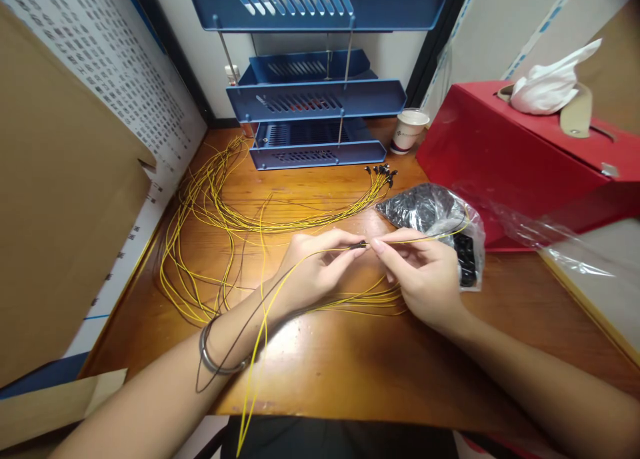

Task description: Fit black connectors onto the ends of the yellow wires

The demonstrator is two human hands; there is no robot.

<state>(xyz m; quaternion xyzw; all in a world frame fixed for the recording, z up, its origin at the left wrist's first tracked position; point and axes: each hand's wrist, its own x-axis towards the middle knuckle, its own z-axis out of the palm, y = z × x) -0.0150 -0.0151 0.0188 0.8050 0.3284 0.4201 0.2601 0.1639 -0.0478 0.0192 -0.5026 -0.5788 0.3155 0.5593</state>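
— What are the fingers doing?
— The left hand [313, 269] pinches a small black connector [358, 244] between thumb and forefinger, just above the surface [320, 392]. The right hand [430, 279], close beside it, has thumb and forefinger closed on a thin yellow-and-dark wire [440, 236] at the connector's right.
— Why only the tips?
— The part is tiny, so I'd guess a fingertip pinch gives finer control and leaves it visible.
— And the wire lying across the left forearm?
— Probably just slack; it drapes past the bracelet [205, 352] and hangs over the near edge.
— What lies beyond?
— A looped wire bundle [280, 227] curves behind the left hand, its black ends [384, 172] gathered together, perhaps to keep them from tangling. A clear bag [425, 202] of black pieces sits just behind the right hand, likely for easy reach.
— Further out?
— Blue trays [320, 154] at the back, a paper cup [409, 131] beside them, and a red box [500, 146] on the right, seemingly leaving the middle for handwork.
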